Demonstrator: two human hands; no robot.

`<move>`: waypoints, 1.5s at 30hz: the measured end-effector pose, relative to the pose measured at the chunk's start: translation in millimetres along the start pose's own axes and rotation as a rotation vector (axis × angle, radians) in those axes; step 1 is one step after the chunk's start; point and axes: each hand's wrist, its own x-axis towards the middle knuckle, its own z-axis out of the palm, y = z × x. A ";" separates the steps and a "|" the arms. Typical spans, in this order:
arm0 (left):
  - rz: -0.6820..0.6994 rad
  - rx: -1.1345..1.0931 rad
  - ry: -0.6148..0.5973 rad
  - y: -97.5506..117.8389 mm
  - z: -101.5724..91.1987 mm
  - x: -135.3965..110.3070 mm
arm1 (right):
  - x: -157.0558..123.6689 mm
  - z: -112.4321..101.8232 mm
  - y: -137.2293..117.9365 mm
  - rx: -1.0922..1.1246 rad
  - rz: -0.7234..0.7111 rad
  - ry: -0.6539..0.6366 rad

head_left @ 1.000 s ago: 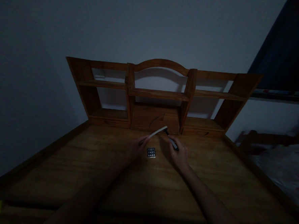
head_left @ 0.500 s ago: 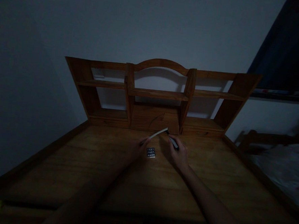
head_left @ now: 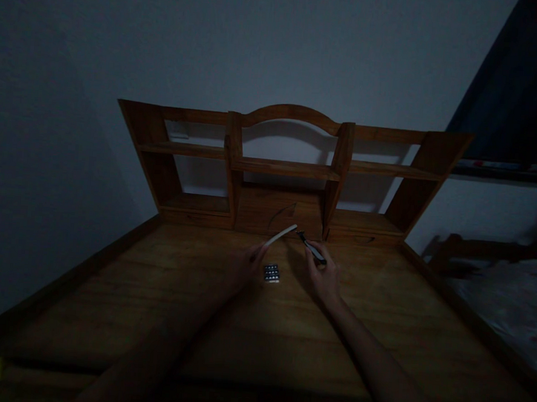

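The room is dim. My left hand [head_left: 245,266] pinches the near end of a thin white strip [head_left: 281,235] that slants up and to the right above the wooden desk [head_left: 153,303]. My right hand [head_left: 322,277] grips a small tool with a light handle and a dark tip [head_left: 313,250]; the tip points left towards the strip's far end, a small gap between them. Between the two hands a small dark block with rows of pale marks [head_left: 272,273] lies flat on the desk.
A wooden shelf unit [head_left: 289,166] with an arched top stands at the back of the desk against a pale wall. A raised wooden edge runs along the desk's left and right sides. A bed with light bedding [head_left: 512,307] is at the right.
The white strip and the tool's tip have drawn slightly apart; my right hand shifted a little to the right. The dark block has stayed put.
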 end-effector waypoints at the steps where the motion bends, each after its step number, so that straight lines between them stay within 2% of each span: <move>1: -0.012 -0.001 0.025 -1.4 -0.8 1.5 | 0.1 0.1 0.4 0.008 0.007 0.006; 4: -0.002 -0.014 0.061 -3.3 -4.3 3.5 | 0.4 -0.1 0.4 0.025 0.015 0.010; 7: 0.047 -0.045 -0.034 -0.7 -4.0 0.4 | 0.5 -0.7 -1.0 0.013 0.019 0.004; 10: 0.061 0.018 -0.093 2.7 0.2 -2.6 | 0.6 -1.2 -2.3 0.009 0.019 0.005; 16: -0.022 0.052 0.014 4.4 -2.9 1.4 | 0.5 -1.5 -3.1 0.019 0.025 0.004; 21: 0.059 -0.035 -0.078 9.9 -3.9 -1.4 | 1.2 -2.4 -5.7 0.044 0.042 0.007; 24: 0.066 0.007 -0.086 8.1 0.9 -2.8 | 1.2 -2.6 -6.0 0.033 0.038 -0.001; 30: 0.000 -0.084 0.021 -2.7 -0.6 2.4 | 0.6 -1.5 -5.4 0.053 0.060 0.003; 37: 0.071 -0.158 -0.129 9.6 -1.8 -2.6 | 0.9 -3.3 -6.3 0.048 0.067 -0.002; 41: 0.021 -0.125 -0.064 5.0 -2.8 1.2 | -0.1 -1.8 -4.0 0.032 0.075 -0.009; 45: 0.063 -0.133 -0.010 1.7 -4.6 2.1 | -0.2 -1.1 -3.4 0.028 0.072 0.005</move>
